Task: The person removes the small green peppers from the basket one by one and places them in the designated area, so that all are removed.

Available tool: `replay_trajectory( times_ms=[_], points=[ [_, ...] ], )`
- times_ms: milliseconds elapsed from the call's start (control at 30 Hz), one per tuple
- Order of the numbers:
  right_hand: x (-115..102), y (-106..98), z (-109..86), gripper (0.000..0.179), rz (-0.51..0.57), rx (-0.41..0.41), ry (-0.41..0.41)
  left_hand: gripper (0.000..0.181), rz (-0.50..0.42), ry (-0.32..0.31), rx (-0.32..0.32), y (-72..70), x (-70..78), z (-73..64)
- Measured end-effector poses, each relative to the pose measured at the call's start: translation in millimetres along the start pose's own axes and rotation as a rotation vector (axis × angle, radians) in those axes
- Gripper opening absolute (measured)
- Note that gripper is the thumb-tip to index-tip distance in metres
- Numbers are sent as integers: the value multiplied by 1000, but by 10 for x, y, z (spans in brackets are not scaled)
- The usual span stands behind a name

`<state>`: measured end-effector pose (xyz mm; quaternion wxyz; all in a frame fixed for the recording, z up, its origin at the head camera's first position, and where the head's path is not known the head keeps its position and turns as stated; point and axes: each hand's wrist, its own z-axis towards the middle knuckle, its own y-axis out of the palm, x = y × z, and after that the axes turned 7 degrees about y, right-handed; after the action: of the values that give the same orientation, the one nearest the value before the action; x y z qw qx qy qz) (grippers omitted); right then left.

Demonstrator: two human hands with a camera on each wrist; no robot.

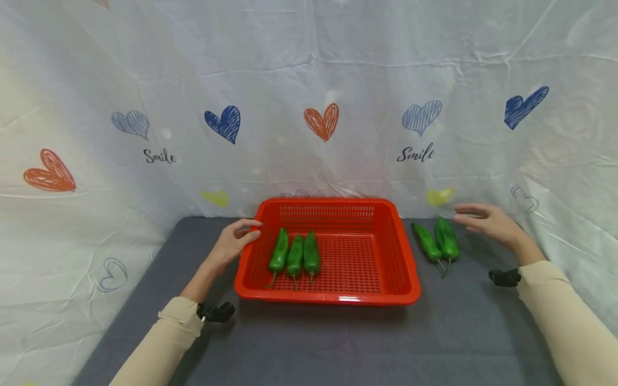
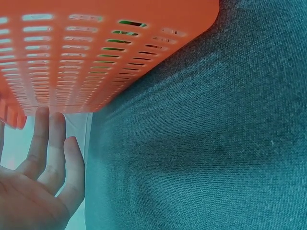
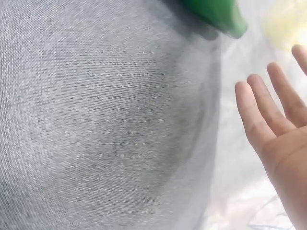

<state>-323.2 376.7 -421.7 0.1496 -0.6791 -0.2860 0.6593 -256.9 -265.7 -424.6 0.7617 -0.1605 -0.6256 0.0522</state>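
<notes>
White creased sheet [image 1: 289,37] fills upper frame, runs down both sides. Orange heart [image 1: 52,174] printed far left, another upper centre; dark blue heart [image 1: 225,124] left of centre, another upper right. "Smile" lettering [image 1: 160,157] twice. Grey woven cloth [image 1: 314,343] across lower frame. Light soft, yellowish at left edge.

Dark grey fabric-covered table [image 1: 338,343]. Behind and at both sides: wrinkled white sheet [image 1: 270,48], printed with blue, orange and yellow hearts [image 1: 226,124], black cursive "Smile" lettering [image 1: 160,156].
</notes>
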Motion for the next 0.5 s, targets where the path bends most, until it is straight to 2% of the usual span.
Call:
replay_trajectory(
  times_ms=[267, 500],
  points=[
    [-104, 2, -24, 57, 52, 91, -89, 39, 27, -7, 4, 0, 6, -4],
    [-303, 70, -73, 46, 184, 116, -133, 39, 27, -10, 4, 2, 9, -4]
  ],
)
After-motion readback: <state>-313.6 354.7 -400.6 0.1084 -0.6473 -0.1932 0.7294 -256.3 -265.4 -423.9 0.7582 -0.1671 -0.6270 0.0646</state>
